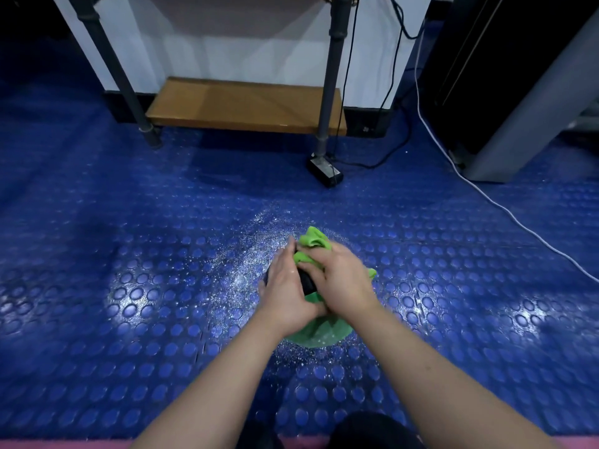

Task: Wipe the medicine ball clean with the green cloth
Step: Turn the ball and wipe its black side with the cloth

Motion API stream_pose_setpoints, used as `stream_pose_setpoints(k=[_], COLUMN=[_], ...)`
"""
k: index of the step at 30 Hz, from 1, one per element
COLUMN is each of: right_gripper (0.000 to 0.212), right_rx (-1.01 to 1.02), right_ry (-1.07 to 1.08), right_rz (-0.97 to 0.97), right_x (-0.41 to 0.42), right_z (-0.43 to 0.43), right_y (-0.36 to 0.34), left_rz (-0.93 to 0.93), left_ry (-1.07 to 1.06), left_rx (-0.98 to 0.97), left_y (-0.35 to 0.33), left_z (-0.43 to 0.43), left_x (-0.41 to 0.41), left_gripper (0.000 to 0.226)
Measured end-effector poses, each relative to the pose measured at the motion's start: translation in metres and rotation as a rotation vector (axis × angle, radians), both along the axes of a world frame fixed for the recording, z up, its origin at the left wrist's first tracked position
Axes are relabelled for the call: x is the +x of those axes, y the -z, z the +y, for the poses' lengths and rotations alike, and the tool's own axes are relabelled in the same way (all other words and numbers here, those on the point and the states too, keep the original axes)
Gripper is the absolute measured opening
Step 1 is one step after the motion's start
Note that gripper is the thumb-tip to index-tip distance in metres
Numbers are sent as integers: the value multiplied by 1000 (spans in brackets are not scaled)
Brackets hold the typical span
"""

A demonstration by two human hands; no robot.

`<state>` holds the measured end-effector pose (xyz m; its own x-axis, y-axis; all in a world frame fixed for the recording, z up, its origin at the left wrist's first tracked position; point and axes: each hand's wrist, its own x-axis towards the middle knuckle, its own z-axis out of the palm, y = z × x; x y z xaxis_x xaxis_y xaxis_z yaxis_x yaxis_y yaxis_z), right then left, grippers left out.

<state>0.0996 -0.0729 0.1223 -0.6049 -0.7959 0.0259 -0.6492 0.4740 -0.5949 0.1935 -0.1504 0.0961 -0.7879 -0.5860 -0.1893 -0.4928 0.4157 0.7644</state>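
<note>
A dark medicine ball (306,281) sits on the blue studded floor, mostly hidden under my hands and the cloth. The green cloth (312,239) is bunched over the top of the ball, and more of it spreads out below at the near side. My left hand (285,286) is pressed flat against the ball's left side. My right hand (345,281) lies on top, fingers closed on the green cloth.
White powder or droplets speckle the blue floor (240,254) around the ball. A metal-legged shelf unit (246,105) stands ahead, with a small black box (325,171) and cables by its right leg. A white cable (505,209) runs along the right. Grey equipment (505,118) stands far right.
</note>
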Motion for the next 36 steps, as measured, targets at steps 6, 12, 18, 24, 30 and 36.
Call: stream_pose_setpoints(k=[6,12,18,24,30,36], right_gripper=[20,22,24,27,36,41], right_rx=[-55,80,25,-179,-352,-388], right_ry=[268,525,156,234,321,289], right_rz=[-117,-359,-47,-117,-175,-238], right_x=[-15,-46,-6,-6,14,22], right_z=[-6,-12,-9,26,46,47], right_y=[5,1,-2,20,44,51], left_rz=[-2,32,22,25,113,181], left_ry=[10,-8,-4,57,-11,-90], left_rx=[-10,-2,27,112,389,530], left_y=[-1,-2,-2,-1,9,11], left_z=[2,5,0,-5,-24,-43], left_x=[-5,-2,-1,2,13,29], left_gripper=[145,147,142,151,159,151])
